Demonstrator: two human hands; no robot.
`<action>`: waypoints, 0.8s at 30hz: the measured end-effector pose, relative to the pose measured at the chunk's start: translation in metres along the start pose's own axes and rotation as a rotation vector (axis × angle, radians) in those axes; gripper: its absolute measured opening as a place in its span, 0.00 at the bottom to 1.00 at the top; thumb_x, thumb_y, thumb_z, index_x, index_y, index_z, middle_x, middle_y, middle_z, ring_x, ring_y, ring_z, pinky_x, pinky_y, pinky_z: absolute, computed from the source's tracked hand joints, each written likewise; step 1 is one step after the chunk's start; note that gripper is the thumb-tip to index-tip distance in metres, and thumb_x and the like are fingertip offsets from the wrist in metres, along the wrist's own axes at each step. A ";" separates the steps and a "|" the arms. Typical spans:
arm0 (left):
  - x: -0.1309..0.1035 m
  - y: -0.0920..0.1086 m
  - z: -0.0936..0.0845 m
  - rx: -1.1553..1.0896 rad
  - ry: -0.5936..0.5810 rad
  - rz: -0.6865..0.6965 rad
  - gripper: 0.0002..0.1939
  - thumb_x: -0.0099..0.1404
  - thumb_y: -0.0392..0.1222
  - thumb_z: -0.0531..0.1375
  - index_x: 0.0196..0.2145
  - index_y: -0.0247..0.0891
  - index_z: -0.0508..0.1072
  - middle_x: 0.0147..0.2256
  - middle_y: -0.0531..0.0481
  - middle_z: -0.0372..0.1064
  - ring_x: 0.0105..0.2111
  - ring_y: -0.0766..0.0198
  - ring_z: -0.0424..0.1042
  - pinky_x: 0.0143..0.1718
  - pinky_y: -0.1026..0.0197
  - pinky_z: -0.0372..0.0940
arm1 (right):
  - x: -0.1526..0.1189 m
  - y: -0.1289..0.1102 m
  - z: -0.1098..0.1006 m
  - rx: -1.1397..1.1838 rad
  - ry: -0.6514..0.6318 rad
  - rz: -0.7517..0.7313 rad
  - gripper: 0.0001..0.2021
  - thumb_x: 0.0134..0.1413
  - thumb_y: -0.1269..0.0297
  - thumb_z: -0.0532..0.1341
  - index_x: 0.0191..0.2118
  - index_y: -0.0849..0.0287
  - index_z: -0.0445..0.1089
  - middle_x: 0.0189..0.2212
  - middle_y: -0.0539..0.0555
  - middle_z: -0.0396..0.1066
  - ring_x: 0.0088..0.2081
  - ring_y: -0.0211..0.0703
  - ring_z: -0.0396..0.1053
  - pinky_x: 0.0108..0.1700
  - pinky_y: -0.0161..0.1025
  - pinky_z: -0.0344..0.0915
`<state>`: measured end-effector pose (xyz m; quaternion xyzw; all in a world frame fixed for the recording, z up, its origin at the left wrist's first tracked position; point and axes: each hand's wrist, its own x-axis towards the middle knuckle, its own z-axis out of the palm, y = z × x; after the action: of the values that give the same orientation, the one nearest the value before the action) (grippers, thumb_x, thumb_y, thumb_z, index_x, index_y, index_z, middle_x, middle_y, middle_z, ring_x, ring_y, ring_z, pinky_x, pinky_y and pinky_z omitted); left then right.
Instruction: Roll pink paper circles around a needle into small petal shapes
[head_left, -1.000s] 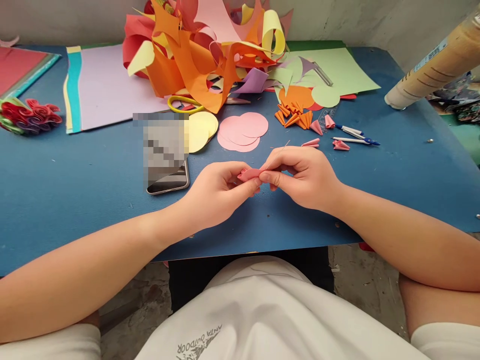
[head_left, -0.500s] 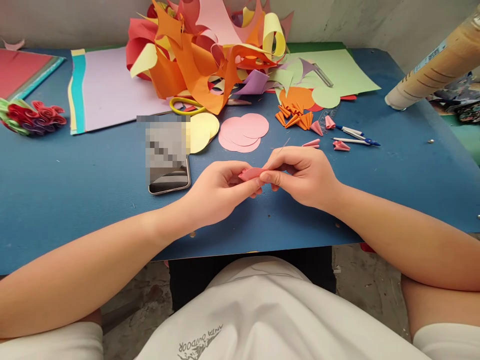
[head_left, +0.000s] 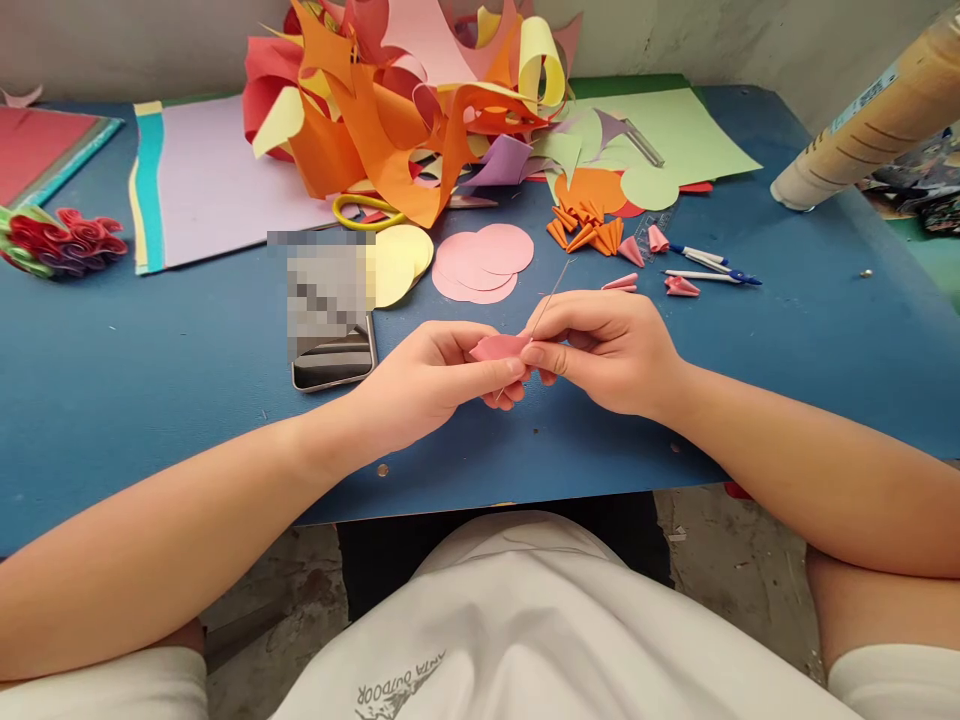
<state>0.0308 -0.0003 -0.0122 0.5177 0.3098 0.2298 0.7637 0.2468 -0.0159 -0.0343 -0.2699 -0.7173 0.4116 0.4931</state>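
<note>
In the middle of the frame, my left hand (head_left: 431,390) grips a small pink paper piece (head_left: 496,347) between thumb and fingers, and my right hand (head_left: 611,345) pinches its right end; whether those fingertips also hold the thin strand (head_left: 553,288) slanting past them, I can't tell. If I squeeze too hard, I reckon the thin paper could crease; if either pinch slackens, the piece could slip or spring out of shape. The strand looks stiff, so a careless push could tear the paper or prick a finger. Its upper end points towards the orange paper cones (head_left: 585,232), right of upper centre, and might snag if I swing wide.
</note>
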 end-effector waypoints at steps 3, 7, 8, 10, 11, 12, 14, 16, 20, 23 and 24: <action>0.000 0.000 0.001 0.023 0.044 0.010 0.05 0.65 0.40 0.71 0.32 0.36 0.83 0.28 0.53 0.77 0.30 0.71 0.73 0.35 0.68 0.69 | 0.000 -0.004 0.002 0.027 -0.005 0.055 0.03 0.64 0.71 0.68 0.37 0.63 0.80 0.31 0.53 0.77 0.28 0.34 0.73 0.28 0.30 0.70; 0.002 -0.001 0.003 0.054 0.090 0.016 0.06 0.61 0.38 0.74 0.31 0.35 0.82 0.27 0.54 0.76 0.30 0.71 0.73 0.36 0.68 0.70 | 0.000 -0.009 0.004 0.046 0.012 0.150 0.03 0.63 0.69 0.70 0.38 0.63 0.81 0.31 0.53 0.77 0.27 0.34 0.73 0.28 0.30 0.70; 0.002 -0.001 0.004 0.066 0.100 0.023 0.06 0.60 0.37 0.74 0.31 0.35 0.81 0.27 0.54 0.76 0.30 0.70 0.73 0.36 0.68 0.70 | 0.000 -0.009 0.004 0.048 0.016 0.177 0.04 0.62 0.68 0.71 0.38 0.63 0.81 0.30 0.53 0.77 0.27 0.34 0.73 0.27 0.30 0.70; 0.002 0.000 0.005 0.104 0.123 0.044 0.06 0.61 0.37 0.73 0.30 0.35 0.80 0.28 0.54 0.77 0.31 0.70 0.74 0.37 0.68 0.71 | 0.000 -0.011 0.004 0.045 0.028 0.217 0.06 0.59 0.66 0.73 0.37 0.63 0.81 0.29 0.52 0.77 0.26 0.34 0.72 0.27 0.30 0.69; 0.002 -0.001 0.005 0.129 0.135 0.057 0.06 0.62 0.37 0.72 0.30 0.35 0.80 0.29 0.53 0.77 0.31 0.70 0.74 0.37 0.68 0.71 | 0.001 -0.011 0.004 0.040 0.039 0.227 0.07 0.59 0.65 0.74 0.36 0.63 0.81 0.29 0.52 0.77 0.26 0.33 0.71 0.27 0.30 0.68; 0.002 -0.001 0.006 0.154 0.146 0.072 0.06 0.63 0.38 0.71 0.31 0.35 0.80 0.30 0.53 0.78 0.32 0.69 0.74 0.38 0.67 0.71 | 0.001 -0.011 0.005 0.035 0.052 0.233 0.08 0.58 0.64 0.74 0.36 0.63 0.80 0.28 0.52 0.77 0.25 0.33 0.71 0.26 0.30 0.68; 0.002 -0.002 0.006 0.199 0.166 0.097 0.06 0.65 0.39 0.69 0.32 0.35 0.79 0.30 0.52 0.77 0.32 0.69 0.74 0.38 0.66 0.72 | 0.001 -0.012 0.006 0.027 0.073 0.236 0.09 0.58 0.63 0.75 0.35 0.63 0.80 0.28 0.52 0.77 0.25 0.33 0.70 0.25 0.31 0.67; 0.001 -0.003 0.007 0.233 0.184 0.114 0.07 0.65 0.40 0.68 0.31 0.34 0.79 0.28 0.53 0.76 0.32 0.68 0.74 0.37 0.66 0.71 | 0.000 -0.012 0.007 0.018 0.076 0.226 0.09 0.58 0.63 0.74 0.35 0.63 0.79 0.28 0.52 0.77 0.24 0.33 0.70 0.25 0.31 0.67; 0.000 -0.005 0.007 0.297 0.210 0.137 0.08 0.64 0.41 0.68 0.30 0.35 0.78 0.28 0.52 0.75 0.31 0.67 0.73 0.34 0.65 0.69 | -0.001 -0.010 0.008 -0.017 0.070 0.182 0.09 0.58 0.63 0.75 0.35 0.63 0.78 0.28 0.52 0.77 0.25 0.34 0.71 0.27 0.32 0.67; 0.000 -0.004 0.008 0.349 0.221 0.142 0.09 0.63 0.42 0.68 0.29 0.35 0.77 0.28 0.52 0.74 0.31 0.66 0.72 0.33 0.64 0.68 | 0.000 -0.009 0.008 -0.018 0.066 0.175 0.09 0.58 0.63 0.75 0.34 0.62 0.78 0.28 0.52 0.77 0.26 0.35 0.71 0.27 0.33 0.68; -0.001 -0.003 0.009 0.372 0.227 0.149 0.10 0.63 0.42 0.67 0.28 0.35 0.76 0.27 0.52 0.74 0.30 0.66 0.71 0.32 0.64 0.67 | 0.000 -0.009 0.007 -0.017 0.066 0.175 0.09 0.58 0.63 0.75 0.34 0.62 0.78 0.28 0.52 0.77 0.26 0.35 0.71 0.27 0.33 0.68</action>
<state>0.0372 -0.0079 -0.0128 0.6419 0.3917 0.2810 0.5963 0.2404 -0.0231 -0.0280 -0.3490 -0.6779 0.4378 0.4764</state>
